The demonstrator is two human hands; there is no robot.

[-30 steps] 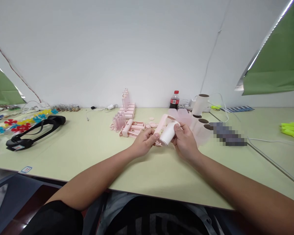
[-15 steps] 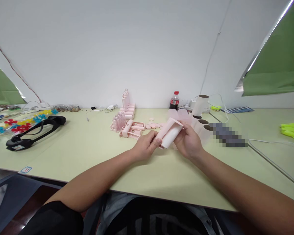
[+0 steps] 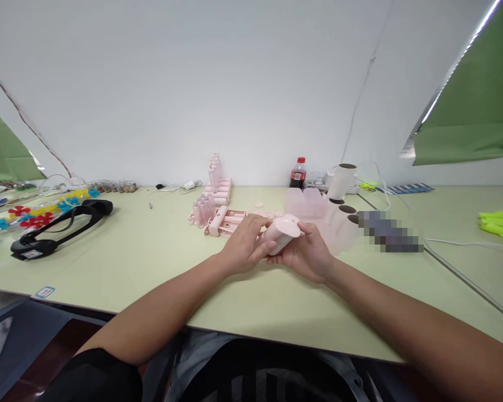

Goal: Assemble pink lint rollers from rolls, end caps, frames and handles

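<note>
A pink lint roller (image 3: 280, 234) is held tilted over the table between both hands, its rounded end cap facing up and to the right. My left hand (image 3: 248, 241) is closed around its left side, thumb along the front. My right hand (image 3: 305, 251) grips it from the right and below, fingers partly hidden behind it. Past my left hand lie pink roller housings (image 3: 226, 222), and beside them stands a cluster of translucent pink handles (image 3: 203, 209). White adhesive rolls (image 3: 342, 181) with brown cores stand to the right of my right hand.
Translucent pink covers (image 3: 305, 204) stand behind my hands, near a cola bottle (image 3: 298, 173) by the wall. At left lies a black headset-like device (image 3: 62, 226) near colourful flower shapes (image 3: 37, 218). A pixelated object (image 3: 389, 230) and white cables are at right.
The lint roller has been turned in my hands: its open side with the white roll faced me before, and now the pink end cap shows. Both hands have shifted slightly with it.
</note>
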